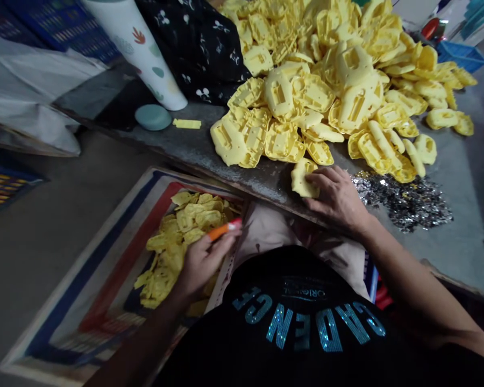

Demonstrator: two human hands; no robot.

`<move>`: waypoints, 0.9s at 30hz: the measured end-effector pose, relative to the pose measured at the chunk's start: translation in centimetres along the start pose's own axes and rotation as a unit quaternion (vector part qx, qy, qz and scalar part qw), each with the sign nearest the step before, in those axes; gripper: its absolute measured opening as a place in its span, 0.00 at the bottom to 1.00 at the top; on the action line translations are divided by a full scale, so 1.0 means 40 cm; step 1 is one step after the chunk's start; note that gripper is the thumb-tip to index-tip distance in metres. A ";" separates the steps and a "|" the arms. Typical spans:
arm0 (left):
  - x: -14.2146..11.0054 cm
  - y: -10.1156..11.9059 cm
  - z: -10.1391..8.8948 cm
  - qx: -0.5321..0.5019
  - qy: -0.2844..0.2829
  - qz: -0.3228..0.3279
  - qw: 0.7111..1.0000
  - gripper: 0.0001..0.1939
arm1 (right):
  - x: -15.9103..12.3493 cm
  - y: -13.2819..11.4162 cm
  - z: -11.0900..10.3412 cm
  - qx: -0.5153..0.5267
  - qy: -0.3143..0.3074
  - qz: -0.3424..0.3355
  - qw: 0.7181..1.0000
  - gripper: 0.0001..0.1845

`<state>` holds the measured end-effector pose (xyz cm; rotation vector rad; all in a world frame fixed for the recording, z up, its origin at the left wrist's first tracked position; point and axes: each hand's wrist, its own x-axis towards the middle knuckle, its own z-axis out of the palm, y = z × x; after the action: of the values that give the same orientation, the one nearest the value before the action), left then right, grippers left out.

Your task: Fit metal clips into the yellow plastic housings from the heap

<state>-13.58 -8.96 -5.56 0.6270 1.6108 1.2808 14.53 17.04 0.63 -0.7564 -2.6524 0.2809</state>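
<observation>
A large heap of moulded yellow plastic parts (306, 80) covers the far side of the grey concrete bench (460, 183). My right hand (334, 196) lies at the bench's front edge, with thumb and fingers against the right side of a single yellow plastic part (304, 177). Just right of that hand is a pile of small silver metal pieces (401, 201). My left hand (205, 263) is below the bench, gripping an orange-handled tool (221, 231) above a bag of yellow parts (177, 242). The tool's tip is too small to identify.
A white patterned tube (139, 48) and black floral cloth (193, 48) stand behind the heap's left side, near a teal rounded pad (153, 117) and a yellow strip (186, 123). A blue crate (462, 56) sits far right. My black shirt (302, 317) fills the lower frame.
</observation>
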 end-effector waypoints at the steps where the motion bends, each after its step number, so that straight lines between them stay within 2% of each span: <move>1: 0.002 0.019 0.049 -0.016 -0.031 0.002 0.999 0.33 | -0.012 0.002 -0.008 0.045 0.030 -0.001 0.999 0.24; 2: 0.009 0.040 0.100 -0.045 -0.079 0.000 0.996 0.36 | -0.025 0.001 -0.016 0.089 0.057 -0.006 0.994 0.23; 3: 0.020 0.063 0.149 -0.128 -0.148 -0.024 0.980 0.39 | -0.039 -0.004 -0.022 0.129 0.078 -0.018 0.988 0.21; 4: 0.036 0.085 0.195 -0.211 -0.204 -0.051 0.955 0.40 | -0.054 -0.015 -0.025 0.160 0.093 -0.035 0.982 0.20; 5: 0.052 0.106 0.237 -0.266 -0.234 -0.075 0.932 0.39 | -0.071 -0.032 -0.025 0.174 0.104 -0.055 0.978 0.19; 6: 0.066 0.124 0.272 -0.305 -0.250 -0.101 0.913 0.36 | -0.092 -0.054 -0.022 0.170 0.113 -0.076 0.976 0.19; 8: 0.081 0.145 0.324 -0.344 -0.245 -0.135 0.896 0.31 | -0.141 -0.106 -0.011 0.120 0.126 -0.101 0.979 0.20; 10: 0.076 0.150 0.352 -0.343 -0.266 -0.157 0.887 0.33 | -0.194 -0.153 0.002 0.047 0.134 -0.104 0.984 0.20; 13: 0.060 0.153 0.374 -0.315 -0.369 -0.173 0.857 0.43 | -0.270 -0.180 0.011 -0.026 0.144 -0.117 0.982 0.19; 14: 0.058 0.157 0.383 -0.305 -0.396 -0.172 0.849 0.43 | -0.295 -0.179 0.010 -0.040 0.153 -0.118 0.980 0.19; 17: 0.057 0.172 0.421 -0.256 -0.464 -0.186 0.828 0.34 | -0.361 -0.174 -0.005 -0.057 0.193 -0.098 0.975 0.16; 19: 0.056 0.180 0.447 -0.219 -0.482 -0.208 0.823 0.34 | -0.399 -0.174 -0.024 -0.027 0.210 -0.076 0.974 0.14; 22: 0.057 0.186 0.469 -0.163 -0.460 -0.243 0.838 0.37 | -0.458 -0.158 -0.067 0.067 0.213 -0.056 0.973 0.15; 24: 0.059 0.189 0.472 -0.140 -0.458 -0.264 0.837 0.35 | -0.504 -0.120 -0.098 0.098 0.233 0.000 0.968 0.13; 25: 0.060 0.190 0.472 -0.136 -0.466 -0.272 0.831 0.34 | -0.527 -0.092 -0.112 0.087 0.248 0.060 0.963 0.11; 27: 0.062 0.194 0.471 -0.143 -0.485 -0.284 0.815 0.33 | -0.565 -0.025 -0.130 0.014 0.263 0.223 0.939 0.07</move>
<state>1.02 4.01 0.82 0.4326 0.6305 0.5430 33.96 4.44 -0.91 -1.2259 -1.9544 0.1949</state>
